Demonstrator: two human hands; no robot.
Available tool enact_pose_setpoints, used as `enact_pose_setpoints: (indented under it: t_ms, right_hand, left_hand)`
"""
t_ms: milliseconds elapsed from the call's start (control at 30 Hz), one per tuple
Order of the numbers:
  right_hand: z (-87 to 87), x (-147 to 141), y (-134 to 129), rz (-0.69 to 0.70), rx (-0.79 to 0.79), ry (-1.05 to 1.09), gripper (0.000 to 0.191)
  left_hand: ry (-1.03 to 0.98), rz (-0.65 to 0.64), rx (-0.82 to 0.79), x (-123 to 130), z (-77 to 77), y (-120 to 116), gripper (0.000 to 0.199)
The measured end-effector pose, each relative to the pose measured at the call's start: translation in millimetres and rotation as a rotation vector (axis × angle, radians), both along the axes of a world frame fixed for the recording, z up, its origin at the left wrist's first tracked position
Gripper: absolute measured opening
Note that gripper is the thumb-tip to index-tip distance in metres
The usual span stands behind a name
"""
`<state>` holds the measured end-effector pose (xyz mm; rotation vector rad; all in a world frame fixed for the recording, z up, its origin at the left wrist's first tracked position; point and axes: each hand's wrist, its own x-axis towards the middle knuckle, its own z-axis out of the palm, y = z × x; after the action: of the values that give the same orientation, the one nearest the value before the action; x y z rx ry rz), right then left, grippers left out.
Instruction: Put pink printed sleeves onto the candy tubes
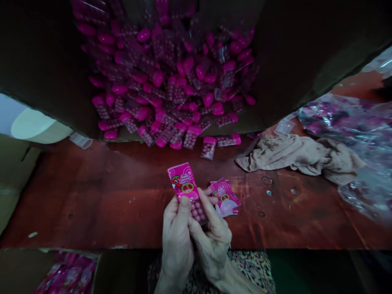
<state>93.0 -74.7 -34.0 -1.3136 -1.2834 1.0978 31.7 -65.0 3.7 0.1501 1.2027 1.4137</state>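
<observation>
Close to the table's front edge, my two hands come together around a small clear candy container (197,211) with pink balls inside. A pink printed label sleeve (183,179) with a cartoon strawberry covers its upper part. My left hand (177,234) is closed, its thumb pressed on the lower end of the sleeve. My right hand (212,237) grips the container's lower body from the right side. Just beyond my right fingers lies a small pile of pink label sleeves (224,194) on the table. The container's back and bottom are hidden by my fingers.
A large cardboard box (284,61) tipped toward me holds many pink-capped candy containers (171,94), several spilling at its lip. A stained cloth (300,155) and clear plastic bags (361,143) lie right. A white tub (39,126) stands left; an open carton (69,273) sits below.
</observation>
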Motion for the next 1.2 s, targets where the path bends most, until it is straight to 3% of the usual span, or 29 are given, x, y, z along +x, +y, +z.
enact_pose_setpoints:
  t_ms: [267, 433, 633, 833, 1033, 1200]
  right_hand:
    - [5.6, 0, 0, 0.086, -0.140, 0.274, 0.041]
    - [9.2, 4, 4, 0.153, -0.271, 0.162, 0.017]
    - [11.7, 17, 12, 0.169, -0.225, 0.015, 0.017]
    - [24.6, 28, 23, 0.493, -0.304, 0.168, 0.017]
    - [23.0, 23, 27, 0.394, -0.343, 0.229, 0.019]
    - [10.5, 21, 30, 0.447, -0.416, 0.291, 0.025]
  left_hand:
    - [0.015, -0.024, 0.026, -14, -0.8, 9, 0.020]
    - [0.000, 0.016, -0.016, -4, -3.0, 7, 0.025]
    - [-0.079, -0.055, 0.015, 2, -5.1, 3, 0.024]
    - [-0.088, -0.095, 0.006, -14, -2.4, 13, 0.027]
    - [-0.088, -0.093, -0.111, -4, -6.0, 2, 0.027]
    - [-0.106, -0.059, -0.185, -1, -10.0, -3, 0.032]
